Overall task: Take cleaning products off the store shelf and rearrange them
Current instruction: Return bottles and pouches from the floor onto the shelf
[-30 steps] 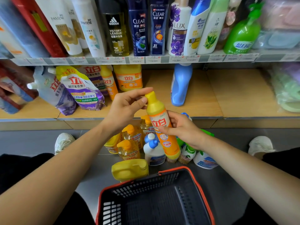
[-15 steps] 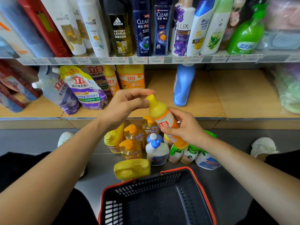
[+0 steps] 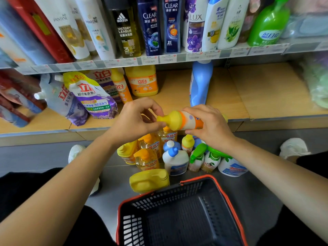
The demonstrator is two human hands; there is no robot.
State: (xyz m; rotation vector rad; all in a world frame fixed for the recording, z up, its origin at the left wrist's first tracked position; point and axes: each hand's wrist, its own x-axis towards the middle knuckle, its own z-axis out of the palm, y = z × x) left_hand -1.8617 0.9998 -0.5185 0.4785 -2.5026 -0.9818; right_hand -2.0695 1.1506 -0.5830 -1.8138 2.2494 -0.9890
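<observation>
Held bottle: a yellow-capped dish soap bottle (image 3: 179, 120) lies roughly level in the air with its cap to the left. It is just in front of the lower shelf's near edge and above the bottles on the floor.
Right hand: the right hand (image 3: 211, 126) is clamped on the bottle's body, fingers wrapped over it.
Left hand: the left hand (image 3: 134, 121) pinches the yellow cap between thumb and fingers.
Lower shelf: the wooden lower shelf (image 3: 257, 89) carries a purple refill pouch (image 3: 92, 96) and a yellow jug (image 3: 142, 80) at far left. A tall blue bottle (image 3: 200, 84) stands upright near the middle.
Upper shelf: a row of shampoo bottles (image 3: 150, 25) stands upright.
Floor: a white bottle with a blue cap (image 3: 175, 160) stands among orange soap bottles and green-trigger sprayers. A yellow container (image 3: 149, 181) lies on its side, just beside the basket.
Basket: a black mesh basket (image 3: 177, 195) with an orange rim sits nearest, at the centre.
</observation>
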